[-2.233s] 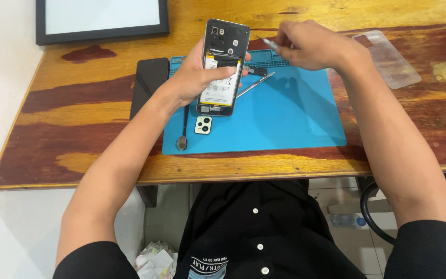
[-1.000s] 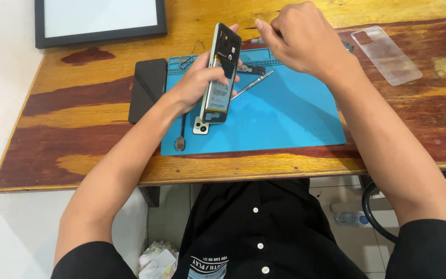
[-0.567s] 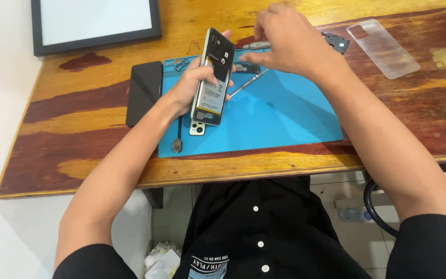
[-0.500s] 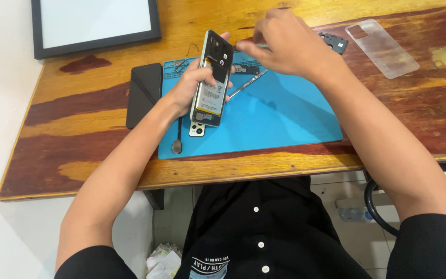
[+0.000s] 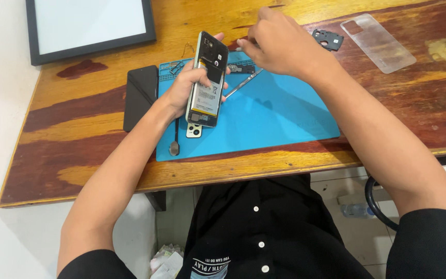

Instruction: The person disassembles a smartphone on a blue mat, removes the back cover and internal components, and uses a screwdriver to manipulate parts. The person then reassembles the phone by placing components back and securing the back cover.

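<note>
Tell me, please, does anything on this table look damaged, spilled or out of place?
The phone in the left hand has no back cover, so its insides show. A black inner part and a clear case lie apart on the wooden table. The table's finish is worn in patches. Nothing is spilled.

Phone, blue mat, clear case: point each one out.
Phone (image 5: 206, 88): head view, on the open back, at the battery.
Blue mat (image 5: 274, 116): head view, on a bare stretch right of the phone.
Clear case (image 5: 378, 43): head view, on its flat middle.
</note>
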